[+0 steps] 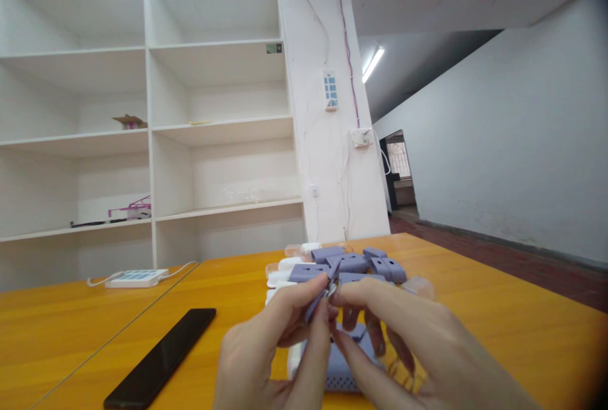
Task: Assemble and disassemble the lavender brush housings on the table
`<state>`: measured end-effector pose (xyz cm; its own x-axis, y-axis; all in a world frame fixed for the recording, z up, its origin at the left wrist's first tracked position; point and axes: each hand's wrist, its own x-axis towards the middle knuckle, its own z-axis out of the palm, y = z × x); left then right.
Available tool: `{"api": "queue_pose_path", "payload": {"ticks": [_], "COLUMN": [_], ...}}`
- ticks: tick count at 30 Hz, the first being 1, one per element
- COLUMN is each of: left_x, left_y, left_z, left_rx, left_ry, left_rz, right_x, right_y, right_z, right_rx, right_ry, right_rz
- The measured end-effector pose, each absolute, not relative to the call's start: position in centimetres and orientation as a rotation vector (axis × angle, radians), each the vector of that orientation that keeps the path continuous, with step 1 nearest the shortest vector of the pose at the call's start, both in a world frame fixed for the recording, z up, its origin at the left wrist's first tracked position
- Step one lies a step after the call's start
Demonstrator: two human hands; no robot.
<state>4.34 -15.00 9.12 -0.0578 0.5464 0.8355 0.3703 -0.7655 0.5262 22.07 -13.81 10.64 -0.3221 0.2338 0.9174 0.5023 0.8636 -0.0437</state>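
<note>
My left hand [280,340] pinches a small flat purple plastic part [314,306] between thumb and fingers. A small silvery metal piece [331,288] shows at the top of that part, where the fingertips of my right hand [408,327] close on it. Its exact shape is hidden by the fingers. Below both hands lies a purple housing with small holes [342,372], joined to or touching a white part on its left. Thin bent wire pieces [401,375] lie on the table, partly behind my right fingers.
Several purple perforated housings [351,263] and white pieces with clear caps [285,267] are grouped beyond my hands. A black phone-like slab [161,359] lies at left. A white power strip [137,278] with a cord is farther back, before white shelves [223,210].
</note>
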Motion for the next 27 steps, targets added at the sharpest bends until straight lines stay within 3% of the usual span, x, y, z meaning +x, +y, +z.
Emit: {"api": "queue_pose_path", "payload": {"ticks": [12,19,27], "left_x": [1.2,1.5,1.8], "left_y": [-11.0,-9.8,-9.7], "left_z": [10.8,9.8,9.6], "left_rx": [1.808,1.710,1.655], "left_ry": [0.805,0.669,0.631], "left_rz": [1.534,1.347,1.295], "right_x": [23.2,23.5,22.8], "right_y": [-10.4,-7.9,-8.5], "right_z": [10.8,10.0,9.9], "right_rx": [-0.794,-0.548,-0.601], "right_ry": [-1.812,-1.887,-1.854], "right_rz": [0.355,1.009,0.874]}}
